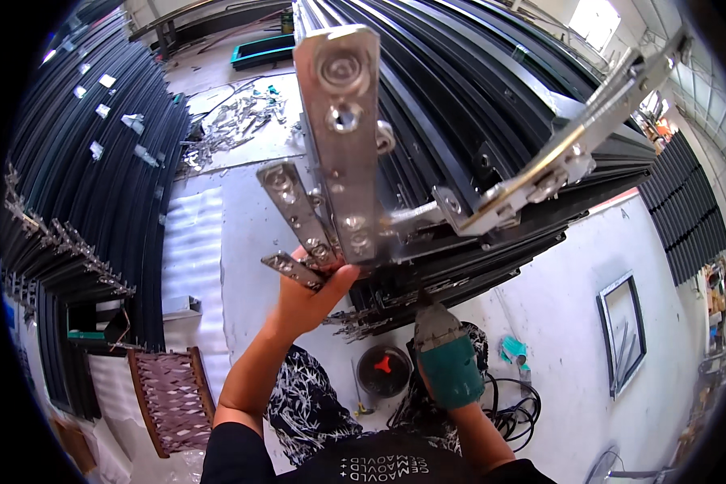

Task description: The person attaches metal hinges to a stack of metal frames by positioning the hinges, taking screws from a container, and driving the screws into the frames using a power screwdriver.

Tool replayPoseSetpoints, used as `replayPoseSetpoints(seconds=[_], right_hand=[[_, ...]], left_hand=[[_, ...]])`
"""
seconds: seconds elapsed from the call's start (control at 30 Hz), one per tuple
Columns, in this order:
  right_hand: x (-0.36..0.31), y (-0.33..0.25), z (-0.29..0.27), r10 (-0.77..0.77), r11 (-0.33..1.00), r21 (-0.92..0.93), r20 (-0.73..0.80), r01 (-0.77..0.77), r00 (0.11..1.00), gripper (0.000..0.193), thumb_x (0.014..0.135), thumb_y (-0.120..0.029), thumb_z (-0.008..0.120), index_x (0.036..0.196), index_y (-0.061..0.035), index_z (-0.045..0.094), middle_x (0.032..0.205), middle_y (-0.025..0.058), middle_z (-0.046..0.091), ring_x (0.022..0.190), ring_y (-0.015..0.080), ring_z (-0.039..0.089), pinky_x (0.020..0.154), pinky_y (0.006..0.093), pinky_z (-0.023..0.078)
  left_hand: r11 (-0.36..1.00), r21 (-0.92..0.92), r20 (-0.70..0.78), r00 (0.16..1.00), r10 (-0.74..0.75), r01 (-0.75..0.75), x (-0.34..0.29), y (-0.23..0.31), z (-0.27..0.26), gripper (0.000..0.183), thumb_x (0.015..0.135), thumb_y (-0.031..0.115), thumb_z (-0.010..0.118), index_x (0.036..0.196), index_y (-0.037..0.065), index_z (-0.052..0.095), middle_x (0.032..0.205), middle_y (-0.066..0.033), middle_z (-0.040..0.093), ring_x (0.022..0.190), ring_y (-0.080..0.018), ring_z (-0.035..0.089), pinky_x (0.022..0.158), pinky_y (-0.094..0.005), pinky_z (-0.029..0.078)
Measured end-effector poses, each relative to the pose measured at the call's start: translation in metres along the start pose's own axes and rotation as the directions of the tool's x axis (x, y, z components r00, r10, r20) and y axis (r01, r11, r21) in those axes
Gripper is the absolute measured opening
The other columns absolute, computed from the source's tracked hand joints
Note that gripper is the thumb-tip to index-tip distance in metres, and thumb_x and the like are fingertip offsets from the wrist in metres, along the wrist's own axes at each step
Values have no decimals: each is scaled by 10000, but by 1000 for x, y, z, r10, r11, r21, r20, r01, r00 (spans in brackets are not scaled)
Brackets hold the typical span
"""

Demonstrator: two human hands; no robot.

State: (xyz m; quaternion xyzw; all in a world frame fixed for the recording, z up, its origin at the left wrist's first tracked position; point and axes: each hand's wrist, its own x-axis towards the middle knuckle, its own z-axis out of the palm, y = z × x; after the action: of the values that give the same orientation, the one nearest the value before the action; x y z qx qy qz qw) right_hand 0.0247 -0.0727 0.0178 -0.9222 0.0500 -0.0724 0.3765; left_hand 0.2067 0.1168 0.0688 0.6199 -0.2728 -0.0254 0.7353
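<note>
My left hand [319,298] is closed around the lower end of a silvery metal hinge arm [339,153], a flat riveted strip that stands up large in front of the frames. Smaller riveted strips [294,206] fan out beside the same hand. Another hinge arm [557,161] slants up at the right, over the stack of black metal frame profiles [460,105]. In my right hand [462,413] is a teal and grey power drill [452,367], its tip pointing at the profile ends. The drill's body hides most of the right fingers.
More black profiles [97,161] are stacked at the left. A woven brown chair [169,395] stands at lower left. Between my knees sits a round dark container [381,385] with a red piece. Black cable [520,411] coils at right, near a small frame [623,335]. Metal scraps [234,121] lie farther off.
</note>
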Motion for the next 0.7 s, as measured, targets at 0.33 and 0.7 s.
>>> replayPoseSetpoints(seconds=[0.33, 0.7], right_hand=[[-4, -12, 2, -25, 989, -149, -54, 17, 998, 306, 920, -98, 427, 1155, 53, 551, 1065, 132, 637, 904, 214, 647, 787, 325, 543], [-6, -18, 5, 213, 883, 447, -105, -145, 971, 272, 918, -78, 451, 1134, 41, 565, 1020, 102, 646, 877, 192, 648, 766, 318, 546]], left_hand=[[987, 22, -28, 987, 159, -158, 1, -10, 0, 87, 857, 51, 599, 782, 8, 588, 732, -60, 567, 653, -181, 507, 607, -297, 404], [977, 55, 19, 978, 207, -208, 2, -12, -4, 68, 848, 19, 604, 786, 6, 580, 691, -16, 545, 600, -123, 483, 550, -256, 378]])
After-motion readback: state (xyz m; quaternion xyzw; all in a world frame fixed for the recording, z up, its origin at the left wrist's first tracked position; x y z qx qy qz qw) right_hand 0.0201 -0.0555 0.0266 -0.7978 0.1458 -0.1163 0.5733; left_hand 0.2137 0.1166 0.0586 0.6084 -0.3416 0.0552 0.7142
